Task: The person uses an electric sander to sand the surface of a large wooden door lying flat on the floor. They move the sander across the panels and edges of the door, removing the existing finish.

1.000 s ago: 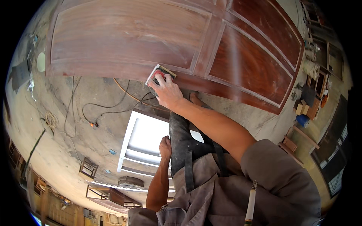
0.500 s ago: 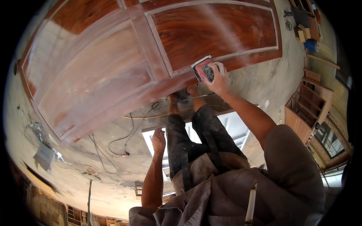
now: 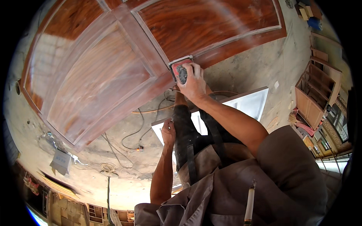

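Observation:
My right hand is closed over a red and black power sander. The sander's flat pad lies on the near edge rail of a large red-brown panelled wooden door, close to where a cross rail meets it. Whitish dust coats the frame and the left panels, while the panel at the right looks darker and glossier. Dust also covers my right fingers. Beside my left thigh hangs my left hand, its fingers curled in; whether anything is inside them is hidden.
Behind my legs leans or lies a white panelled piece. A dark cable snakes over the stained floor, near a grey carton at the left. Wooden cabinet frames stand at the right. A cigarette shows in front of my chest.
My right hand has slid the sander to the left along the door's near rail. The whole view has shifted a little, and my left hand stays curled by my thigh.

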Demonstrator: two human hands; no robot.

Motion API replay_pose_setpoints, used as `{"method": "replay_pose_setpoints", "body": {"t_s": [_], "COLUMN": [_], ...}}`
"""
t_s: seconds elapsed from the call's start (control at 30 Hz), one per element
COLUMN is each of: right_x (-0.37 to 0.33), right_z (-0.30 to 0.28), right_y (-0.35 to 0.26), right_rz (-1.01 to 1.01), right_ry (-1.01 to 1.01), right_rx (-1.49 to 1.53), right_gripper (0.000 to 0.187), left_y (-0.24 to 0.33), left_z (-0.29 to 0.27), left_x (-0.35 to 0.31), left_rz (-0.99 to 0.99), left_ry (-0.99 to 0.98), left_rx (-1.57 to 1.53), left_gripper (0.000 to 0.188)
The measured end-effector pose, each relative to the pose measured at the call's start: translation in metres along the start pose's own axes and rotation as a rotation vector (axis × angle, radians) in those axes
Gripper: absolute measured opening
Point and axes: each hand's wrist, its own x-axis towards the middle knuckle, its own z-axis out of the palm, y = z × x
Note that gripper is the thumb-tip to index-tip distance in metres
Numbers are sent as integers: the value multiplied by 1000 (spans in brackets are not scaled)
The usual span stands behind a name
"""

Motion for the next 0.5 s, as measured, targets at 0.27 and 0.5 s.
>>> {"method": "replay_pose_setpoints", "body": {"t_s": [0.27, 0.5], "right_x": [-40, 18], "right_z": [36, -25], "right_y": [-54, 44], "right_rz": [-220, -37], "right_ry": [-239, 66], "right_rx": [61, 5], "right_gripper": [75, 64], "left_y": [16, 74], "left_z": [8, 32], "left_x": [0, 26], "left_rz": [54, 142], "left_ry": [-16, -182], "left_rx": [30, 28], "left_gripper": [36, 40]}}
